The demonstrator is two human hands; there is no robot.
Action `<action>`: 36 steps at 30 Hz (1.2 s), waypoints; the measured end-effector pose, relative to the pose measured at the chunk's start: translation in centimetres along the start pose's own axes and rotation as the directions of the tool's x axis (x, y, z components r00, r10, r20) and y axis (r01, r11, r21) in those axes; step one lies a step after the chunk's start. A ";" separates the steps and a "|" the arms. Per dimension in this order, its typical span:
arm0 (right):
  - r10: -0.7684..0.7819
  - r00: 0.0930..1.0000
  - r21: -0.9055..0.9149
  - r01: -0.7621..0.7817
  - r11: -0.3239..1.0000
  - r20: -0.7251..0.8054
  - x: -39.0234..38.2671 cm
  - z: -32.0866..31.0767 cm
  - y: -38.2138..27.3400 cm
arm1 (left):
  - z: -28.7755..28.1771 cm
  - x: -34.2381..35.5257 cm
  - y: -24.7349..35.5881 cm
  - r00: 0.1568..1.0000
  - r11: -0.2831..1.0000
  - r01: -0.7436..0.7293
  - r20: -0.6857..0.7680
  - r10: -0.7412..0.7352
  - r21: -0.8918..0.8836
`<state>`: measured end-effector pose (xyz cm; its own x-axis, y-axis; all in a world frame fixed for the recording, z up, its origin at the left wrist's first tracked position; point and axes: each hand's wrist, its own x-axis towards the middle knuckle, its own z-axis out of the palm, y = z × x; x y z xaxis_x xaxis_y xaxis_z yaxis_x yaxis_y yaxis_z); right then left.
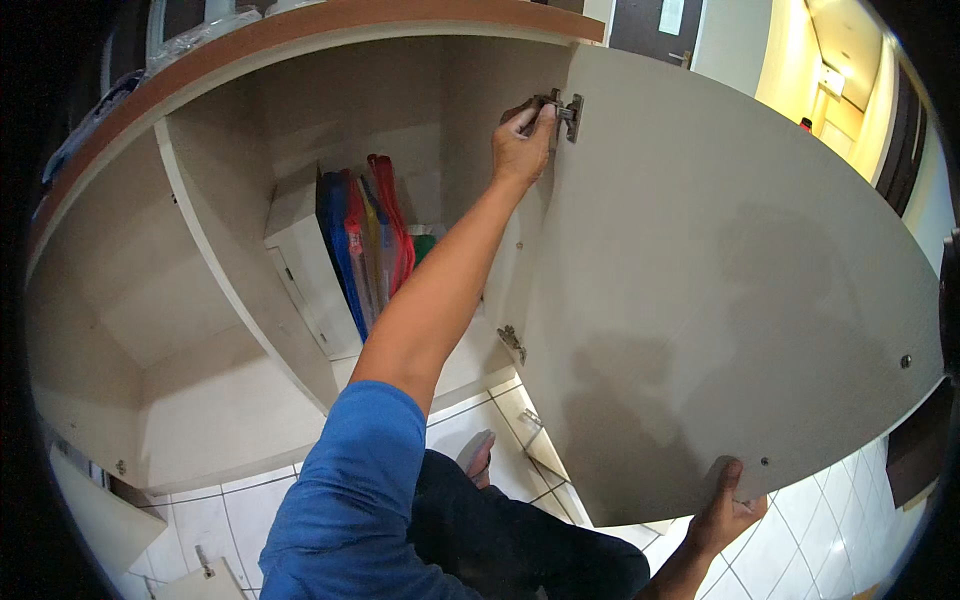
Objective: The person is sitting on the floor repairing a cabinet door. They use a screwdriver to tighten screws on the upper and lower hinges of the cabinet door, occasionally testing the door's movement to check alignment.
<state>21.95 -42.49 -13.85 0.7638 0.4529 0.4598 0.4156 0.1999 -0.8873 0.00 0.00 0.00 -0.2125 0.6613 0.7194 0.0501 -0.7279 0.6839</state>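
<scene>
A large pale cabinet door (pixel 780 270) stands swung out on the right. My left hand (pixel 522 145) reaches up to its upper metal hinge (pixel 567 118), with fingers closed on that fitting at the cabinet's side. A lower hinge (pixel 512 343) sits near the door's inner edge, lower down. My right hand (pixel 725 510) grips the door along its bottom edge, thumb on the inner face and fingers curled under, partly hidden. Inside the cabinet (pixel 215 250), several coloured plastic folders (pixel 352 255) stand beside a white box (pixel 298 280), partly behind my left arm.
An orange-brown countertop edge (pixel 330 15) curves over the cabinet, with plastic-wrapped items (pixel 190 40) on top. An open compartment (pixel 215 430) is at left. Loose pale panels (pixel 200 580) lie on the white tiled floor (pixel 805 530). A dark door (pixel 640 35) and lit corridor (pixel 830 70) are behind.
</scene>
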 end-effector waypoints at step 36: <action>-0.075 0.997 -0.020 0.075 0.997 0.013 7.3 0.1 3.0 | -1.7 0.6 -0.2 0.990 0.985 0.053 0.141 -0.030 -0.166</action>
<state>28.76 -38.45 -13.17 0.7242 0.4476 0.5245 0.4814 0.2164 -0.8494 -1.78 0.25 0.10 -0.0742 0.7017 0.7086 -0.1239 -0.7116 0.6916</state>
